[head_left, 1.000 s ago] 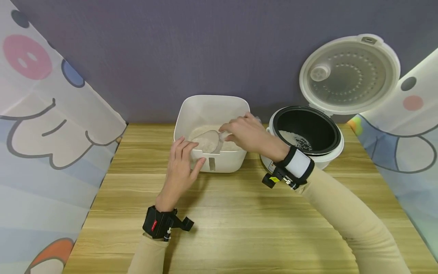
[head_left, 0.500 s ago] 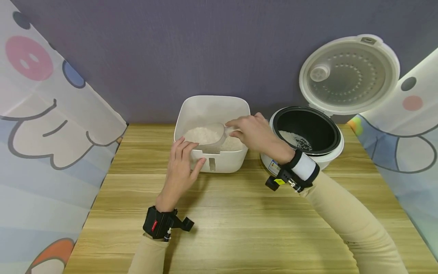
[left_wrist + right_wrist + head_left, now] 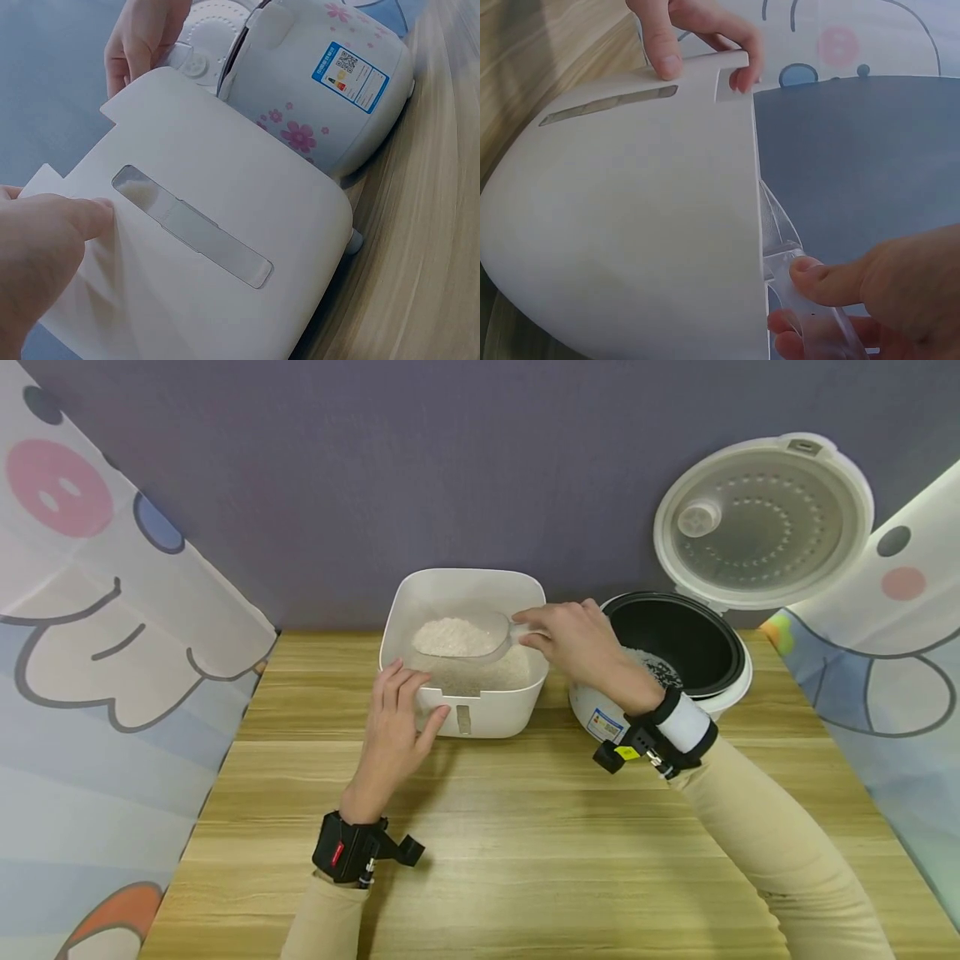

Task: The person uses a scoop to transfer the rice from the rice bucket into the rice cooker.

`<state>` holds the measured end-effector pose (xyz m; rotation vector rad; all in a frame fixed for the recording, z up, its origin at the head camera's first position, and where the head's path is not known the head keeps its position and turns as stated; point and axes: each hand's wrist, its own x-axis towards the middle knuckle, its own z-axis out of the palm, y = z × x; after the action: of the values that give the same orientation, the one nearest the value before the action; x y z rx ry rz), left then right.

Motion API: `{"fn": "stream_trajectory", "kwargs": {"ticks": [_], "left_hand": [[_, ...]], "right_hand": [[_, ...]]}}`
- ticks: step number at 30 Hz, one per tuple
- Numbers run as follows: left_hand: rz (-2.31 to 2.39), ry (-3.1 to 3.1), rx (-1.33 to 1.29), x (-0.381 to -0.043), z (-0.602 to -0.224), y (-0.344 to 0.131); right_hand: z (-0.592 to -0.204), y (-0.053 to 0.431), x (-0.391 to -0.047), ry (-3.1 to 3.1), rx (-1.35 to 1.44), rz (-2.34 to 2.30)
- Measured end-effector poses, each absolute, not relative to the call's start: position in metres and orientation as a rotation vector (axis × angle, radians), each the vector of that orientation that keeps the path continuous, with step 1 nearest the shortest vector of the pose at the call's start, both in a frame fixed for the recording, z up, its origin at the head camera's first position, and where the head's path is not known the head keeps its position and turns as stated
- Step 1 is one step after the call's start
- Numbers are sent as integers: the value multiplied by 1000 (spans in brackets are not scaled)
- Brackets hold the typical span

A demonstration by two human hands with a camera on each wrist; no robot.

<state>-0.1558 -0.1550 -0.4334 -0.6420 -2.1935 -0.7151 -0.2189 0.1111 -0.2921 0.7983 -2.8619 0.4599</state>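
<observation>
My right hand [image 3: 581,643] grips the handle of a clear plastic scoop [image 3: 501,639] heaped with white rice. The scoop is held roughly level above the rice [image 3: 510,672] in a white rice bin [image 3: 495,714]. In the right wrist view, thumb and fingers wrap the scoop's clear handle [image 3: 814,322]. My left hand [image 3: 392,731] holds the bin's front rim, thumb on the outer wall and fingers over the edge. The left wrist view shows the bin's front window strip [image 3: 191,225] beside that thumb.
To the bin's right stands a white rice cooker [image 3: 596,710] with its lid [image 3: 765,527] raised. Some rice lies in its black inner pot [image 3: 693,643]. A dark wall [image 3: 465,468] rises behind the wooden table [image 3: 495,852]; printed curtains [image 3: 112,652] hang at the sides.
The scoop has risen out of the rice and shifted right and back, levelling with its load. My right hand moved with it, while the left hand stayed on the rim.
</observation>
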Motion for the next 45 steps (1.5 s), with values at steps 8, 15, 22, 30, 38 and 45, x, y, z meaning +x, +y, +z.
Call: {"fn": "stream_trajectory", "kwargs": {"ticks": [8,15,22,30,38,45], "left_hand": [[-715,-2203,-634,-155,-433,-155],[-702,-2213,-628,-155,-434,-155],[-708,-2196,-629,-156,-433,-155],[-711,-2190,-624,-156,-433,-154],[-704,-2191,-631,-156,-432,-153],[-708,-2191,-636,-156,-433,-154]], "right_hand": [[-288,124,-220,-2864,786,468],[-284,139,-217,-2835,770,524],[-272,154,-214,-2822,738,536],[-255,176,-205,-2832,688,535],[-248,209,-196,-2821,620,494],[-250,240,-184,-2834,528,455]]}}
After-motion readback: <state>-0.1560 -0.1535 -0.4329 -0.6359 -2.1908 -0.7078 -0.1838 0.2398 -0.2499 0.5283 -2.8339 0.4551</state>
